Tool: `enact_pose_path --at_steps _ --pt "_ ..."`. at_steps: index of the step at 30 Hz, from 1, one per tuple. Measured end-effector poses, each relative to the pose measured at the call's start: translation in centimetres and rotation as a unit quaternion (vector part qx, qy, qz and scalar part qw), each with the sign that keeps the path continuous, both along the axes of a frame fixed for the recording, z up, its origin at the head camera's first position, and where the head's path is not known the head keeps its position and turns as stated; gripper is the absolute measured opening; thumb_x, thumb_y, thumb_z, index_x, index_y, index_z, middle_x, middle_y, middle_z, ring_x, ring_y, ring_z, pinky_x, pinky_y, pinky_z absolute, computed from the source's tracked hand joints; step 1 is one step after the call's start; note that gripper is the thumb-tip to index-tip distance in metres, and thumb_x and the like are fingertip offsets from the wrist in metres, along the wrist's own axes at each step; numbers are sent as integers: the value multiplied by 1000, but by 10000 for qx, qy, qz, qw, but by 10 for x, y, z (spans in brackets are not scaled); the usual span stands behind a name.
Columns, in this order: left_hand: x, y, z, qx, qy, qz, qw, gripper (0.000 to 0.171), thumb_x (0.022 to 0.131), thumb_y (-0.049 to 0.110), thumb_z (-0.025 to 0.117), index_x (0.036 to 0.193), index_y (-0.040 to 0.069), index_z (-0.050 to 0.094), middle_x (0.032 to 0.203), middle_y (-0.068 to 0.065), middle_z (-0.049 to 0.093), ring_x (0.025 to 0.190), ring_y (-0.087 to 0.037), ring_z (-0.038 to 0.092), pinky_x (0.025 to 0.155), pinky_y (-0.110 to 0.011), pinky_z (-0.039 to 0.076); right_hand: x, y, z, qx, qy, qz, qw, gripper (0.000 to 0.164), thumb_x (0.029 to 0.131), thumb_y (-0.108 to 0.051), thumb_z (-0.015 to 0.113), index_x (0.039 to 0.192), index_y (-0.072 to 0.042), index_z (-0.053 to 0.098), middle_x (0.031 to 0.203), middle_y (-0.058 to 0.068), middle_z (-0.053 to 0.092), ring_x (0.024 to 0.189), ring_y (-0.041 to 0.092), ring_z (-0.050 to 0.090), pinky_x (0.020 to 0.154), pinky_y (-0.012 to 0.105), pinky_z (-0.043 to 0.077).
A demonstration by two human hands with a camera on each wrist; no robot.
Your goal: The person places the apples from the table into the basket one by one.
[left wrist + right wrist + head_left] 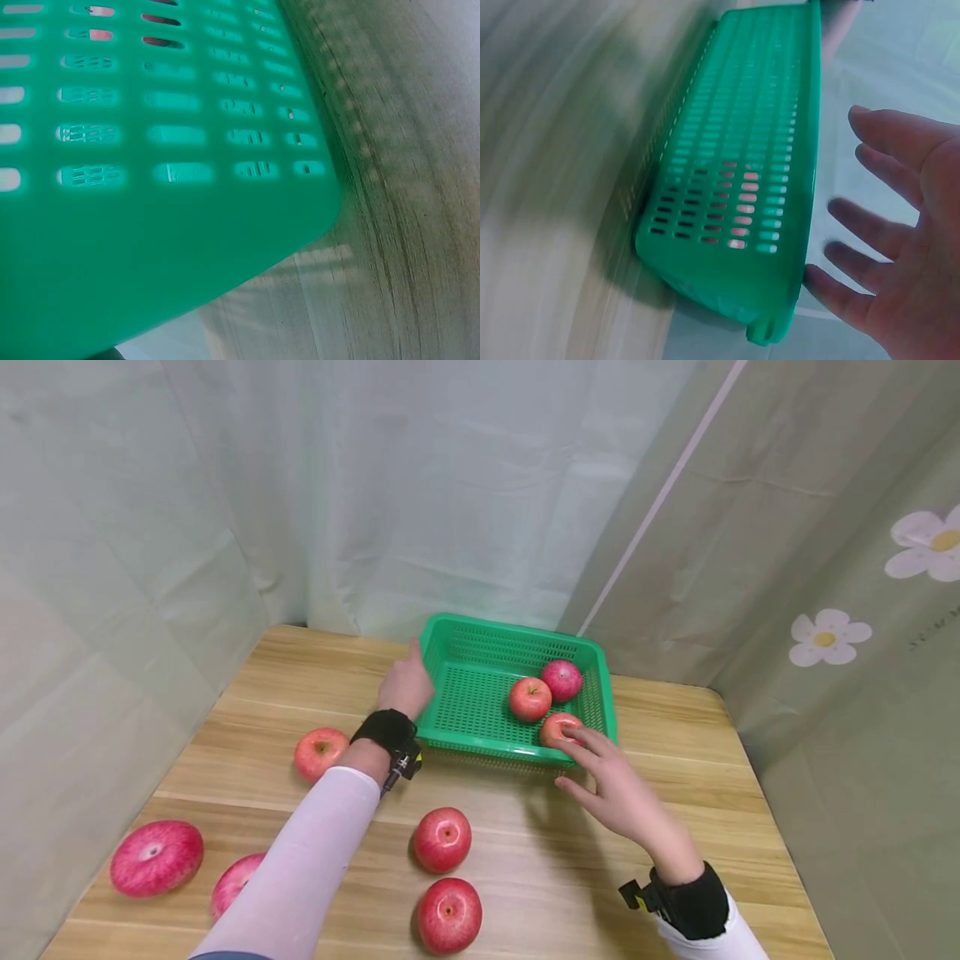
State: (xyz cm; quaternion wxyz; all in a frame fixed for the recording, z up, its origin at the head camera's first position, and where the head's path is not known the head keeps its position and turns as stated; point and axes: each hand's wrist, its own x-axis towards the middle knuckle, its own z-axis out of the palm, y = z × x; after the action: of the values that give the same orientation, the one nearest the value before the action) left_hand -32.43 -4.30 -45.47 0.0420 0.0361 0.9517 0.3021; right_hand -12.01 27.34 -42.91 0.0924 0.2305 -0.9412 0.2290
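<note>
A green plastic basket [480,745] stands toward the back of the table, with three red apples in its right half. My left hand [407,685] grips the basket's left rim; its fingers are partly hidden, and the left wrist view shows only the slotted basket wall [172,232] up close. Over the front right corner, my right hand [611,781] has its fingers spread and loosely bent beside the front apple [557,728]. In the right wrist view this hand [900,217] holds nothing, its fingers near the rim. Behind lie another apple [530,699] and a darker apple [562,681].
On the wooden table [525,877], two apples lie in front of the basket, the nearer apple [449,916] close to the front. Left of my left arm are an apple [321,753], a large striped apple [157,858] and one partly covered by the sleeve. Curtains [465,485] enclose the table.
</note>
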Motion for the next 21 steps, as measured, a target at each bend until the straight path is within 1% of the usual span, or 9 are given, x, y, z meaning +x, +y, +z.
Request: enact_pose_path --at_steps 4,6,8,11,13,16,18,19,21 --pt "-1 0 -1 -46 11 -9 10000 81 102 4 50 172 4 9 104 -29 67 84 -38 67 65 -48 55 7 -4 -2 17 204 -12 9998 58 92 -21 88 146 -13 67 165 15 43 155 47 29 115 67 38" --pt "-1 0 -1 -73 2 -3 10000 81 103 4 50 172 4 8 104 -29 67 85 -38 67 65 -49 55 11 -6 -2 40 247 -35 9997 57 92 -22 88 145 -16 67 168 13 39 156 47 26 115 67 37" --pt "-2 2 1 -64 18 5 10000 81 103 4 50 172 4 8 105 -29 67 85 -38 67 66 -49 56 14 -6 1 102 299 14 9995 58 91 -22 88 146 -18 67 168 12 39 157 46 25 115 68 38" --pt "-3 4 3 4 96 -2 10000 80 102 4 50 172 4 9 105 -29 67 85 -38 67 67 -50 56 19 -10 6 220 389 223 9988 61 90 -23 89 146 -20 66 164 12 44 154 43 33 113 64 42" --pt "-2 3 3 103 153 -13 9998 80 102 3 49 172 4 9 104 -28 67 85 -38 66 68 -50 55 24 -15 6 299 432 438 9977 63 89 -23 90 147 -21 66 160 9 49 150 37 39 113 59 44" --pt "1 2 2 158 91 17 9998 79 103 3 47 172 6 10 103 -26 67 84 -37 66 67 -49 54 33 -28 1 440 484 949 9933 64 88 -24 91 147 -23 65 154 4 54 143 28 49 110 50 49" --pt "2 1 0 114 14 34 9999 78 103 3 46 172 7 10 103 -26 67 84 -37 66 68 -49 53 41 -40 -5 618 439 1352 9879 64 89 -30 90 148 -26 64 153 1 54 140 22 52 108 46 51" --pt "3 1 0 69 -9 40 10000 77 104 3 46 172 7 10 104 -26 68 84 -38 67 68 -50 54 44 -45 -8 701 399 1573 9843 65 90 -32 89 149 -27 63 152 1 55 139 21 52 108 45 51" --pt "1 1 0 12 40 11 10000 76 104 4 46 172 6 10 104 -27 68 86 -39 68 70 -52 55 48 -55 -13 862 292 1925 9771 67 89 -37 89 150 -31 61 152 -1 54 138 19 53 108 43 51"
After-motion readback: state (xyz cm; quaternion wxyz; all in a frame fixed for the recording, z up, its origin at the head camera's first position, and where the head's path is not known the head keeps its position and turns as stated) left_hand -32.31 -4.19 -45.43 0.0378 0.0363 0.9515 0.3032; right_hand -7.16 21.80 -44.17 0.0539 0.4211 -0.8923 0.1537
